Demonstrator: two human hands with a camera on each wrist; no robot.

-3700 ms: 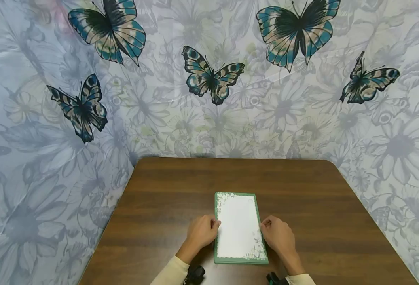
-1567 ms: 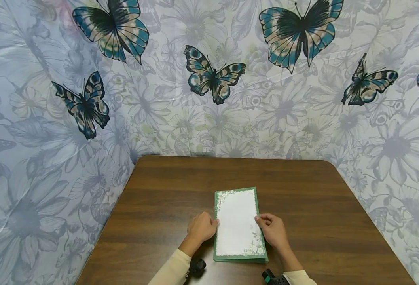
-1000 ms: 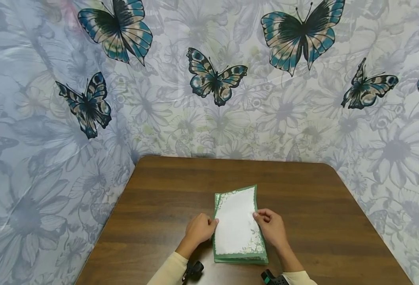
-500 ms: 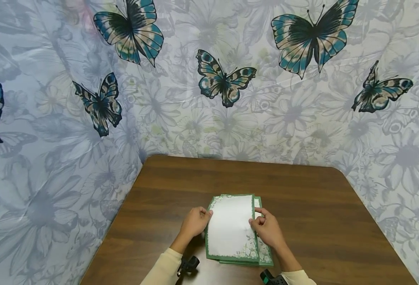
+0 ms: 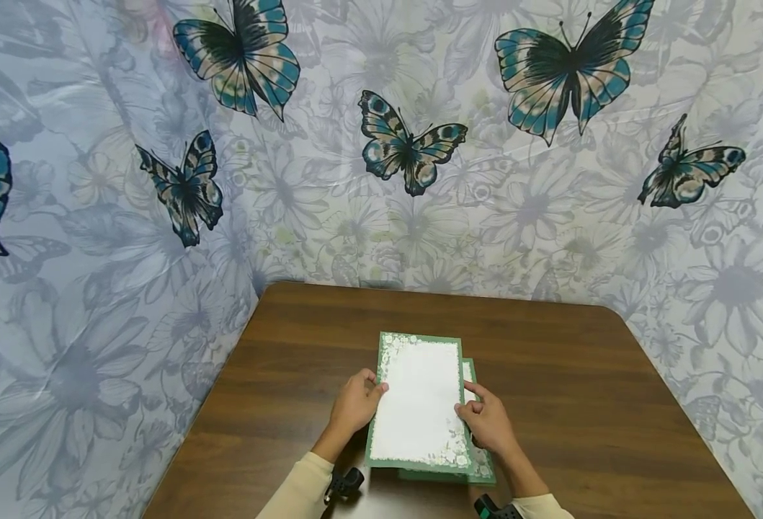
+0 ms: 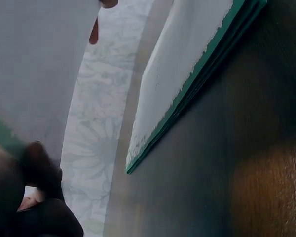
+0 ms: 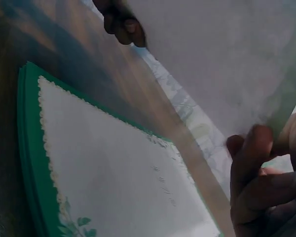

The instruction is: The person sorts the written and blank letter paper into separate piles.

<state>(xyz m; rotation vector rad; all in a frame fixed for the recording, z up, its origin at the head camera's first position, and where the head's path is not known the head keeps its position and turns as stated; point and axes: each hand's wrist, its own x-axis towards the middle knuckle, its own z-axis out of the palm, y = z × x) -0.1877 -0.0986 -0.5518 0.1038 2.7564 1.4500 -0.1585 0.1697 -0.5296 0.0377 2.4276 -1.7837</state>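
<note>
A sheet of paper with a green border and pale floral corners is lifted in front of me, its face blank in the middle. My left hand pinches its left edge, thumb on the front. On the opposite edge my right hand pinches it between thumb and fingers. Below lies a stack of similar green-bordered sheets, mostly hidden by the raised one in the head view. Both wrist views show a gap between the lifted sheet and the stack.
The brown wooden table carries the stack near its front. Behind and to the left hangs a pale floral backdrop with blue butterflies. A black wrist camera sits on the left wrist, another on the right.
The top sheet has come up off the stack, right side first, then shifted left and rose with its far edge tipped up. Both hands moved with it, and the view turned slightly left.
</note>
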